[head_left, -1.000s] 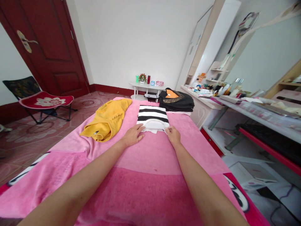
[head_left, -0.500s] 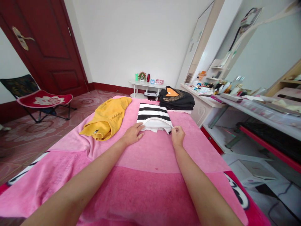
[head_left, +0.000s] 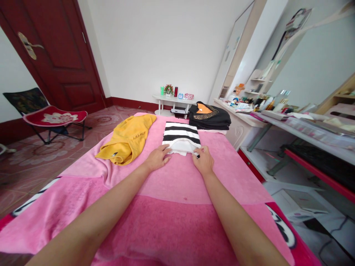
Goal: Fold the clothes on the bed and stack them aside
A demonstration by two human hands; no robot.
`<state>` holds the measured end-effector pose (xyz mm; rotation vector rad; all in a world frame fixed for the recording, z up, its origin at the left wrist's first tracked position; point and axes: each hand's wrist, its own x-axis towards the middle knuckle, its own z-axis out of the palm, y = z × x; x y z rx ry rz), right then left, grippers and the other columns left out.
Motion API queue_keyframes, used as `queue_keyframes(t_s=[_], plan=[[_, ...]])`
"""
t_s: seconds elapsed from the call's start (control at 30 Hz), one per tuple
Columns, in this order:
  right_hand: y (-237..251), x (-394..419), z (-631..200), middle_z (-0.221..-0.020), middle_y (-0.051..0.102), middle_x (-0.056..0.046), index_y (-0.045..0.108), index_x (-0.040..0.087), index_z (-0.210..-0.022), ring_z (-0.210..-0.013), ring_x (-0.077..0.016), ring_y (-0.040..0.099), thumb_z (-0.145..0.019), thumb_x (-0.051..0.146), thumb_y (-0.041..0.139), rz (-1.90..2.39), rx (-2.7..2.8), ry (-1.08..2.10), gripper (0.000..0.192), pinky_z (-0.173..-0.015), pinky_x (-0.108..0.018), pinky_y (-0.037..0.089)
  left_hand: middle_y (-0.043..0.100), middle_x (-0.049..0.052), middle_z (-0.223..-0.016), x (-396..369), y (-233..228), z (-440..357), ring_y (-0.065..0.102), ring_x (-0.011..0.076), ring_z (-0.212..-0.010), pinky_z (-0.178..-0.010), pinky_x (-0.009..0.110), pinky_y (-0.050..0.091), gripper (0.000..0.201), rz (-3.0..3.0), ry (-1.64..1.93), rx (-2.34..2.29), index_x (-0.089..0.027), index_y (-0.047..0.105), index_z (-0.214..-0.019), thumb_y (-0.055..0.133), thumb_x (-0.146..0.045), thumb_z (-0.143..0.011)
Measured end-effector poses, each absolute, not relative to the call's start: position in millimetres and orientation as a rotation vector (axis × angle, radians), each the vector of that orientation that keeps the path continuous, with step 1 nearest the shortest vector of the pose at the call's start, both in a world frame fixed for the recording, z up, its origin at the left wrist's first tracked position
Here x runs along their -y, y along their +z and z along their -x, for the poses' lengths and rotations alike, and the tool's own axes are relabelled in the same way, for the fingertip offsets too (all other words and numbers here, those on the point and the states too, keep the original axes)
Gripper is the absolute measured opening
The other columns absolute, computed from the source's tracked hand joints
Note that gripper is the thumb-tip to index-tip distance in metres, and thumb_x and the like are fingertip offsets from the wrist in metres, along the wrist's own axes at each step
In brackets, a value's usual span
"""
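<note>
Right of the yellow garment (head_left: 128, 137), the folded striped shirt (head_left: 181, 132) looks light, soft and slack — best held by both collar-side corners, where the right grip (head_left: 204, 161) pinches cloth and the left grip (head_left: 157, 158) touches — whether closed, I cannot tell.

Hands (head_left: 158, 158) (head_left: 204, 161) touch striped shirt (head_left: 181, 135), seemingly at collar (head_left: 183, 146).
</note>
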<state>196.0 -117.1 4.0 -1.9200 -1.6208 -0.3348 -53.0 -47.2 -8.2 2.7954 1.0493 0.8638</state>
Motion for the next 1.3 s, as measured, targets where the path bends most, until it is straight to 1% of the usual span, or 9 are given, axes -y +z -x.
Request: queue_keyframes(t_s=[0.1,0.23,0.4,0.53,0.7,0.77,0.83,0.97,1.3], plan=[[3.2,117.1,-195.9,-0.102,0.056,-0.004,0.066,0.023,-0.085,-0.073,-0.0151,0.053,-0.08,0.036,0.054,1.954,1.619,-0.363,0.018,-0.055,-0.026,0.033,0.046,0.008,-0.137,47.5,-7.5,53.2,0.046,0.025,-0.123,-0.104,0.039,0.041,0.039,-2.792,0.852,-1.055,-0.023,0.055,-0.124,0.048,-0.034,-0.088],[4.3,120.3,-194.4,-0.088,0.058,-0.002,0.063,0.02,-0.075,-0.068,-0.0125,0.05,-0.087,0.035,0.046,1.866,1.595,-0.38,0.025,-0.056,-0.024,0.029,0.045,0.009,-0.137,49.7,-4.5,53.5,0.045,0.025,-0.124,-0.105,0.04,0.039,0.044,-2.746,0.887,-1.063,-0.021,0.049,-0.13,0.047,-0.038,-0.089],[5.0,119.5,-196.7,-0.075,0.06,-0.001,0.061,0.019,-0.082,-0.063,-0.0128,0.046,-0.091,0.039,0.039,1.892,1.407,-0.304,0.031,-0.057,-0.025,0.023,0.047,0.012,-0.135,52.0,-1.5,54.5,0.044,0.0248,-0.124,-0.107,0.04,0.035,0.048,-2.641,1.048,-1.099,-0.016,0.044,-0.133,0.043,-0.041,-0.091],[1.4,113.2,-204.3,-0.084,0.064,-0.003,0.061,0.019,-0.089,-0.07,-0.0149,0.051,-0.091,0.04,0.034,1.894,1.26,-0.196,0.034,-0.06,-0.025,0.027,0.054,0.011,-0.129,40.1,-2.9,54.7,0.049,0.0238,-0.119,-0.103,0.039,0.038,0.045,-2.435,1.113,-1.28,-0.018,0.043,-0.132,0.038,-0.041,-0.093],[-4.2,107.1,-211.9,-0.091,0.065,-0.007,0.059,0.018,-0.093,-0.08,-0.0198,0.055,-0.088,0.047,0.036,1.84,1.165,-0.069,0.038,-0.067,-0.028,0.034,0.064,0.011,-0.115,4.0,4.5,45.3,0.058,0.025,-0.109,-0.091,0.035,0.044,0.05,-2.05,0.925,-1.618,-0.018,0.041,-0.134,0.044,-0.043,-0.091],[-5.7,105.4,-214.4,-0.092,0.066,-0.009,0.059,0.016,-0.095,-0.082,-0.0209,0.056,-0.087,0.047,0.037,1.78,1.141,-0.032,0.039,-0.071,-0.03,0.037,0.066,0.013,-0.112,-10.2,9.3,37.0,0.061,0.0266,-0.105,-0.084,0.035,0.046,0.058,-1.96,0.873,-1.679,-0.017,0.039,-0.135,0.05,-0.048,-0.087],[-6.6,103.7,-216.8,-0.093,0.066,-0.011,0.059,0.015,-0.098,-0.084,-0.022,0.057,-0.085,0.047,0.039,1.744,1.098,0.006,0.04,-0.074,-0.031,0.04,0.064,0.015,-0.116,-20.2,12.9,27.1,0.061,0.0282,-0.105,-0.08,0.034,0.047,0.069,-1.921,0.852,-1.705,-0.017,0.038,-0.134,0.058,-0.053,-0.08],[-8.3,100.3,-219.7,-0.098,0.067,-0.013,0.057,0.014,-0.104,-0.089,-0.0244,0.06,-0.083,0.049,0.041,1.744,1.045,0.075,0.044,-0.078,-0.033,0.042,0.061,0.015,-0.121,-25.8,12.8,7.0,0.059,0.0304,-0.109,-0.08,0.033,0.046,0.082,-1.868,0.822,-1.833,-0.02,0.037,-0.132,0.07,-0.056,-0.066],[-4.3,75.0,-213.2,-0.111,0.064,-0.014,0.05,0.014,-0.116,-0.1,-0.0268,0.061,-0.083,0.05,0.04,1.837,1.132,0.167,0.05,-0.085,-0.036,0.043,0.067,0.008,-0.107,-17.3,-8.1,-12.7,0.062,0.0275,-0.1,-0.083,0.035,0.044,0.066,-1.882,1.043,-1.958,-0.027,0.041,-0.126,0.067,-0.05,-0.071]])
